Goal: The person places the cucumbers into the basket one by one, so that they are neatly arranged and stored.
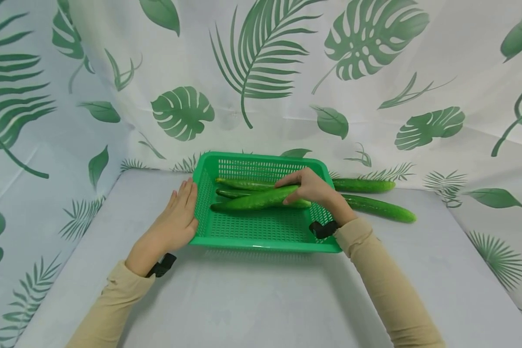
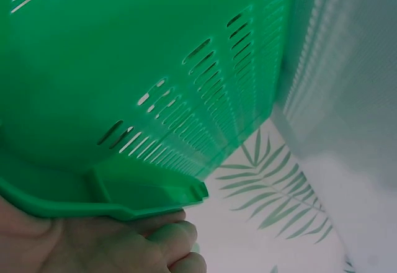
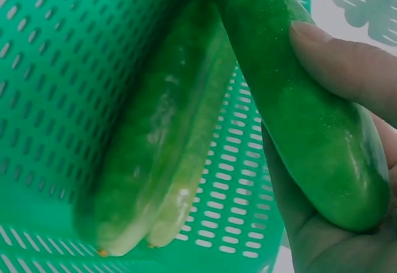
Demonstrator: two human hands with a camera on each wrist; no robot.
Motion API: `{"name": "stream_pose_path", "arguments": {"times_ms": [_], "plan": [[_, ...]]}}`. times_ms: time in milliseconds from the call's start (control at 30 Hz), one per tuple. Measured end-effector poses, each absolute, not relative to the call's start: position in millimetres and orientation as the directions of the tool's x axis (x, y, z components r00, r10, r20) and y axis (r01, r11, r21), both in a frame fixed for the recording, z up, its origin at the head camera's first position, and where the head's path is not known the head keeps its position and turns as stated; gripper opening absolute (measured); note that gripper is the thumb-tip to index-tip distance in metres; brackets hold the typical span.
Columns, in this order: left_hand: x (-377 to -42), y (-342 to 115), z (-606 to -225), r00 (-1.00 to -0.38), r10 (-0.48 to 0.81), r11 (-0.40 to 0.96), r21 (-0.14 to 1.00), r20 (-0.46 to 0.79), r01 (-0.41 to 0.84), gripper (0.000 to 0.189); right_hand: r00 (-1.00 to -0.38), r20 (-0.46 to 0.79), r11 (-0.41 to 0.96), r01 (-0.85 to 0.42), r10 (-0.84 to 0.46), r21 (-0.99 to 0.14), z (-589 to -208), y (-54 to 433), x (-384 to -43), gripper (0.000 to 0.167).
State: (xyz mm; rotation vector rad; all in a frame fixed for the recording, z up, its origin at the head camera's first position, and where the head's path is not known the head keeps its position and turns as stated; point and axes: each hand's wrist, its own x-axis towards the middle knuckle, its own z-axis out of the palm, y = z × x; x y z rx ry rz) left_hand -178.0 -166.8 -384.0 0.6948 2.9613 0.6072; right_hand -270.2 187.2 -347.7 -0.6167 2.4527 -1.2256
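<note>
In the head view, a green perforated basket (image 1: 263, 247) was positioned on the white table (image 1: 243, 299), near the leaf-patterned cloth (image 1: 282, 116). Three cucumbers were contained within its rim outline: a held cucumber (image 1: 256, 199) nearest the front, a middle cucumber (image 1: 231, 192) partly hidden behind it, and a rear cucumber (image 1: 245, 184) towards the far wall. Two loose cucumbers (image 1: 380, 207) were located on the table outside the basket, beyond its right side. The held cucumber was gripped near its right end by the right hand (image 1: 315, 188). The left hand (image 1: 177, 217) was laid against the basket's left side with its fingers extended.

In the left wrist view, the slotted outer wall of the basket was shown, with the left hand placed along the rim.

In the right wrist view, the held cucumber was clasped between thumb and fingers above the basket floor. A thick, dark green body was presented, finely speckled, with a smoothly rounded, slightly lighter end. Two cucumbers were seen lying side by side beneath, glossy and pale at their near ends. Contact between these and the held cucumber could not be determined.
</note>
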Motion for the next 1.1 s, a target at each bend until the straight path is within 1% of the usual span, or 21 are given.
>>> {"name": "stream_pose_path", "arguments": {"times_ms": [267, 467, 600, 867, 1100], "plan": [[-176.6, -167.6, -382.7, -0.899, 0.434, 0.821, 0.387, 0.052, 0.419, 0.071, -0.861, -0.129, 0.579, -0.214, -0.493, -0.787, -354.0, 188.8, -271.1, 0.047], [-176.4, -167.5, -382.9, -0.901, 0.430, 0.823, 0.387, 0.052, 0.415, 0.071, -0.853, -0.144, 0.547, -0.183, -0.501, -0.817, -355.1, 189.5, -270.0, 0.045], [-177.0, -166.8, -383.1, -0.901, 0.431, 0.824, 0.383, 0.053, 0.417, 0.071, -0.861, -0.158, 0.547, -0.156, -0.483, -0.823, -353.7, 189.2, -267.6, 0.043], [-175.7, -166.0, -381.6, -0.899, 0.435, 0.825, 0.379, 0.049, 0.420, 0.071, -0.873, -0.130, 0.535, -0.165, -0.470, -0.828, -349.5, 193.6, -268.3, 0.040], [-176.5, -166.5, -382.2, -0.899, 0.434, 0.826, 0.376, 0.053, 0.421, 0.071, -0.889, -0.096, 0.496, -0.158, -0.448, -0.854, -333.6, 204.0, -264.1, 0.038]]}}
